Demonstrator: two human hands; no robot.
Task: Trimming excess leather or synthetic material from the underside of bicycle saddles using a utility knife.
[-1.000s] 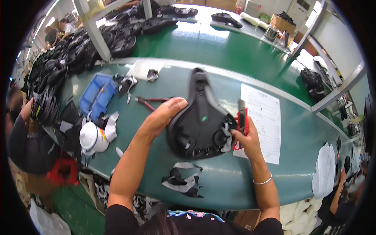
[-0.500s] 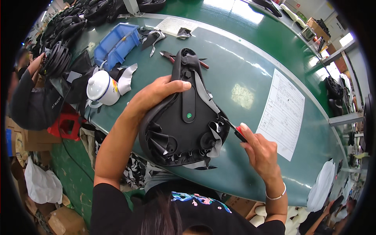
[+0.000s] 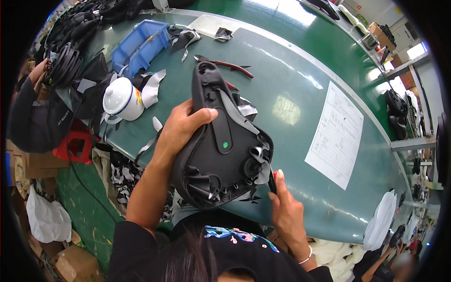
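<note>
A black bicycle saddle [image 3: 199,162] is held upside down over the table's near edge, its narrow nose pointing away from me. Pleated cover edging and grey-white fabric show around its rim. My left hand [image 3: 181,126] grips its left side, the thumb pressed on the underside near the central strip. My right hand [image 3: 287,214] is closed around a red-and-black-handled knife [image 3: 272,182], held upright against the saddle's lower right rim; its tip is hard to make out there. Beyond the nose lie red-handled pliers [image 3: 237,67]. Another red handle [image 3: 231,86] is partly hidden behind the saddle.
On the green table [image 3: 282,155] stand a white enamel mug [image 3: 123,98] and a blue plastic bin [image 3: 140,46], with fabric scraps [image 3: 153,89] around them. A printed sheet [image 3: 336,134] lies at right. Left, another person's arm [image 3: 38,75] is beside stacked black parts [image 3: 63,66].
My right hand and the knife have moved left and toward me along the saddle's rim. The saddle has shifted slightly toward me and its nose leftward, uncovering more of the pliers.
</note>
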